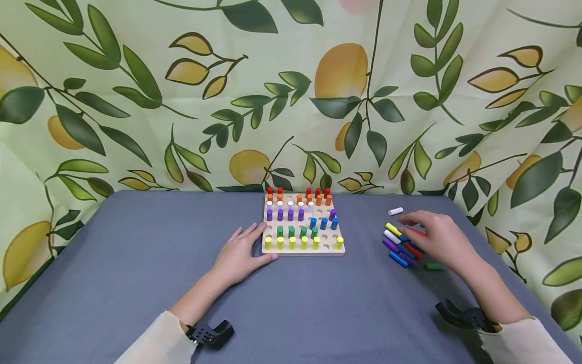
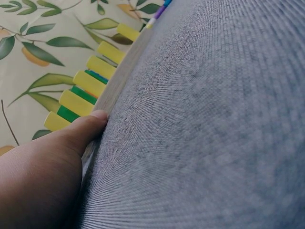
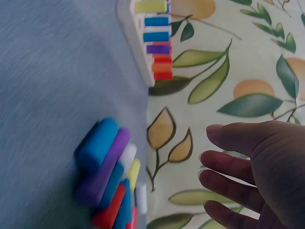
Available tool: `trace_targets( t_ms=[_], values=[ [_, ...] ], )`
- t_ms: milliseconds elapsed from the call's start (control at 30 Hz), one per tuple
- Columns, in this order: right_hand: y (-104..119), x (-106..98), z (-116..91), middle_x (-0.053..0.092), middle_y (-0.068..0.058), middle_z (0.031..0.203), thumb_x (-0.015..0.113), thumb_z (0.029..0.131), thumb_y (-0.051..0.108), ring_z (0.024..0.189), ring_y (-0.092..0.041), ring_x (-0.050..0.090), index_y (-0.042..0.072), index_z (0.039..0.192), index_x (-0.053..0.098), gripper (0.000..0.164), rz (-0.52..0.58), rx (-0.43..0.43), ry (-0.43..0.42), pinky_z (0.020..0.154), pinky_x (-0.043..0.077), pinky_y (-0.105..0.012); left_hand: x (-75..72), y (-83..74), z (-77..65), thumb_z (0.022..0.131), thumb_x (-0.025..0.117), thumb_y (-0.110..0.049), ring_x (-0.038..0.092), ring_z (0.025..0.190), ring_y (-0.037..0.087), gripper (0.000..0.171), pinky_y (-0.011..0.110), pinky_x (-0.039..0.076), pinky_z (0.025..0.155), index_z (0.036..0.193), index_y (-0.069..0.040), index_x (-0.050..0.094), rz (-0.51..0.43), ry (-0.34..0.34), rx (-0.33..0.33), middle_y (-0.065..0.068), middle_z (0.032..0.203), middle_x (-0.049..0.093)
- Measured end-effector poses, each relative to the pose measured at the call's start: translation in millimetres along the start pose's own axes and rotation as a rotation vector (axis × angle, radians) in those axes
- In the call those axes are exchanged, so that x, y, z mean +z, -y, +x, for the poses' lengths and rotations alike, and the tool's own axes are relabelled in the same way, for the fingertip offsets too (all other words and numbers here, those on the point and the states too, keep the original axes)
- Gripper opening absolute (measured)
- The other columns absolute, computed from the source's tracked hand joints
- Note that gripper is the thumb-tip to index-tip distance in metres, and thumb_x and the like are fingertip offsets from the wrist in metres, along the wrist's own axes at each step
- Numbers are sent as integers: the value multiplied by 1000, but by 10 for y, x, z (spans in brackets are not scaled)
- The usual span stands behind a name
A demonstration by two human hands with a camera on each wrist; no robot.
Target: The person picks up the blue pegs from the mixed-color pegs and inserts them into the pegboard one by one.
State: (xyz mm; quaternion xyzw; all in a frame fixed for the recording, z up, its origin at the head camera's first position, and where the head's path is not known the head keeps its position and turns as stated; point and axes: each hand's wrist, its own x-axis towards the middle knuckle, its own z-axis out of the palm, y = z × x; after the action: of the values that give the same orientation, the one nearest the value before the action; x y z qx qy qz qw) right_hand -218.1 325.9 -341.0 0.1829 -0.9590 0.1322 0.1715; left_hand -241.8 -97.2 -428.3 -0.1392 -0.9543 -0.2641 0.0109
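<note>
A pale wooden pegboard (image 1: 302, 254) stands on the table with rows of coloured pegs upright in it: red, orange, white, purple, blue, green and yellow. My left hand (image 1: 236, 255) rests at its front left corner, fingers along the left side. In the left wrist view the thumb (image 2: 97, 117) touches the board's front edge beside the yellow pegs (image 2: 77, 102). Over to the right, my right hand (image 1: 438, 240) hovers above a loose pile of pegs, among them a blue peg (image 1: 398, 260) and a purple peg (image 1: 391, 245). Its fingers are apart with nothing between them.
A single white peg (image 1: 395, 211) lies behind the pile, and a green peg (image 1: 434, 266) lies in front of it. Grey-blue cloth (image 1: 182, 242) covers the table. Behind its far edge hangs a leaf-and-fruit patterned curtain (image 1: 282, 126).
</note>
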Motion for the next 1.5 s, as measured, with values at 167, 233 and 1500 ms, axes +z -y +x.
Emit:
trace_targets(
  t_ms=[167, 233, 1500],
  values=[
    [-127, -4, -119, 78, -9, 96, 80, 85, 12, 84, -28, 72, 9, 104, 78, 19, -25, 16, 15, 58, 49, -27, -3, 4, -9, 85, 74, -58, 36, 149, 46, 86, 62, 29, 122, 154, -16, 44, 1, 0, -4, 18, 157, 45],
    [-173, 3, -151, 78, -8, 96, 81, 84, 12, 85, -27, 72, 9, 104, 78, 20, -35, 18, 30, 58, 49, -27, -9, 5, -14, 85, 74, -57, 36, 148, 47, 86, 62, 29, 122, 154, -16, 44, 0, -2, -5, 18, 157, 45],
    [-529, 256, -347, 74, -9, 91, 75, 87, 10, 76, -16, 59, 6, 103, 77, 17, -41, 124, 173, 65, 49, -34, -27, -21, -18, 86, 75, -55, 41, 148, 39, 86, 59, 28, 124, 154, -12, 45, 15, -8, 19, 20, 155, 47]
  ],
)
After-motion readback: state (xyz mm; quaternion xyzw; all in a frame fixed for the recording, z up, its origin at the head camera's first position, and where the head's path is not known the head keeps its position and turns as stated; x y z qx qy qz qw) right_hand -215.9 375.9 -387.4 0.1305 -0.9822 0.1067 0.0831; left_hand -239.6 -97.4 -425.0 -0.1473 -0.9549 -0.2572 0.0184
